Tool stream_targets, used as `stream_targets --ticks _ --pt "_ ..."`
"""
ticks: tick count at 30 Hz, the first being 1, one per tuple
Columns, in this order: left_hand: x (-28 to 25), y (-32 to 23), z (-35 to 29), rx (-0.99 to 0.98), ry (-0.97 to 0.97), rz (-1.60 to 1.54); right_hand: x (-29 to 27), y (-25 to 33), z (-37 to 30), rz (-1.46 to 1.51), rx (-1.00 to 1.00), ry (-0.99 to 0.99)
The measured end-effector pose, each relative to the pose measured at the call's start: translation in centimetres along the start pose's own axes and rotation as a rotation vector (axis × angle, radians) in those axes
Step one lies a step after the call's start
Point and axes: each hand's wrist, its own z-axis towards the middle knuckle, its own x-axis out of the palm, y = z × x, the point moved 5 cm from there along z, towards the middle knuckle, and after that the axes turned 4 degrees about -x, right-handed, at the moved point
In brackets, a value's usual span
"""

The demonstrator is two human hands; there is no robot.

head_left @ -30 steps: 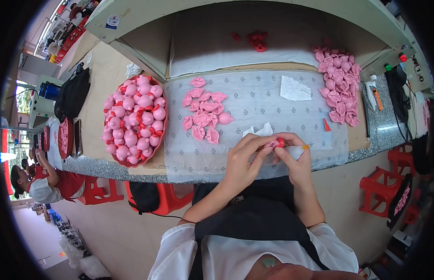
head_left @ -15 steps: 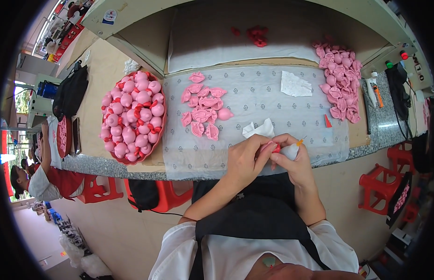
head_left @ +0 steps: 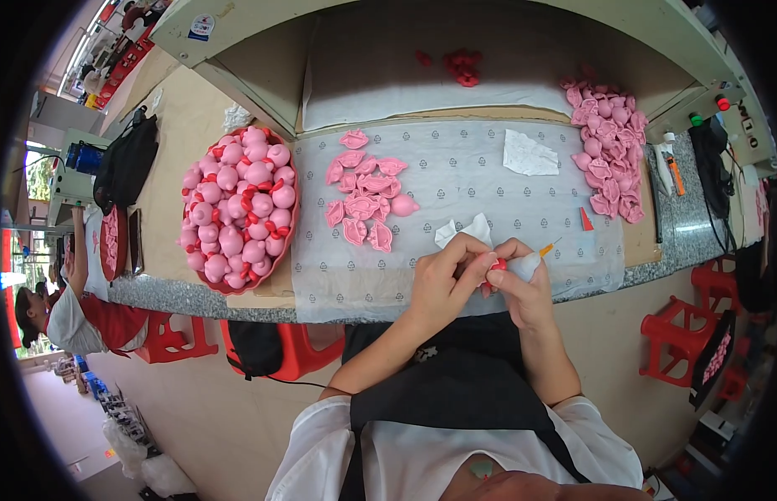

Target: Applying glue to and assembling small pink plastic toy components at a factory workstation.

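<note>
Close together at the table's front edge, both my hands are closed. My left hand (head_left: 442,284) pinches a small glossy red piece (head_left: 498,265) between thumb and fingers. My right hand (head_left: 528,294) has a whitish squeeze bottle (head_left: 523,265) tucked in its grip, with an orange nozzle (head_left: 546,250) and thin needle tip pointing away to the upper right. The right thumb and fingers also reach the red piece, and what lies under the fingertips is hidden. Just beyond my hands is a crumpled white paper (head_left: 465,230). Pink hollow moulded pieces (head_left: 367,184) lie to the left.
A scalloped basin (head_left: 292,225) heaped with pink round pieces with red parts stands left. More pink pieces (head_left: 609,150) are piled right, beside an orange-handled tool (head_left: 675,174). Red bits (head_left: 462,67) lie inside the grey booth (head_left: 255,92). A co-worker (head_left: 88,321) sits far left.
My fingers have shifted slightly around the red piece, and more of it shows. The bottle has turned a little in my right hand, its nozzle now leaning further right.
</note>
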Motion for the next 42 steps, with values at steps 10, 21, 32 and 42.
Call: stream_targets --ticks 10,21,32,42 --pt "-0.6 0.5 -0.3 0.326 0.175 -0.259 1.6 1.1 -0.2 0.298 0.091 0.093" --pt "-1.3 -2.0 -1.3 0.26 -0.068 0.148 1.3 1.7 -1.2 -0.152 -0.189 -0.042" --pt "-0.9 1.1 -0.5 -0.039 0.134 -0.337 1.1 1.6 -0.9 -0.037 -0.105 -0.032" --pt "-0.6 0.4 -0.7 0.341 0.277 -0.381 2.2 1.2 -1.1 0.259 0.035 0.062"
